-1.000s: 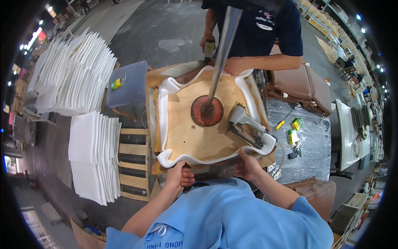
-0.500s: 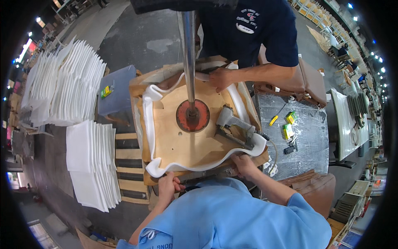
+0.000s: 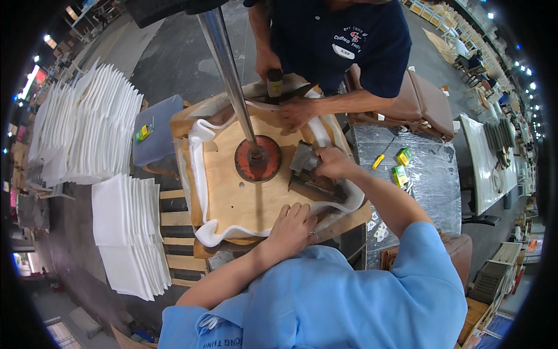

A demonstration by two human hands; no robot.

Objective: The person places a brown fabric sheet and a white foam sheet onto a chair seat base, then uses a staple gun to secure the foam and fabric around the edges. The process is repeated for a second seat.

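A wooden seat panel point(image 3: 229, 200) lies in front of me, ringed by white padding point(image 3: 200, 168) and a brown cover point(image 3: 181, 145) turned up at its edges. My right hand point(image 3: 336, 163) is closed around the grey staple gun point(image 3: 303, 158), which rests over the panel's right side. At the near edge my left hand point(image 3: 292, 225) has its fingers curled over the padding and cover, gripping them; its fingertips are partly hidden. A red disc point(image 3: 272, 171) at the foot of a metal pole point(image 3: 229, 70) presses on the panel's middle.
Across from me, a co-worker's hand point(image 3: 297, 111) touches the far edge; the other hand holds a dark tool point(image 3: 274, 87). White sheet stacks point(image 3: 125, 232) stand at left. On the right, a plastic-covered table point(image 3: 430, 174) bears a yellow-handled tool point(image 3: 378, 161) and small boxes point(image 3: 399, 175).
My right hand left the near edge and took hold of the staple gun. My left hand slid right along that edge. The co-worker's second hand and dark tool came into view.
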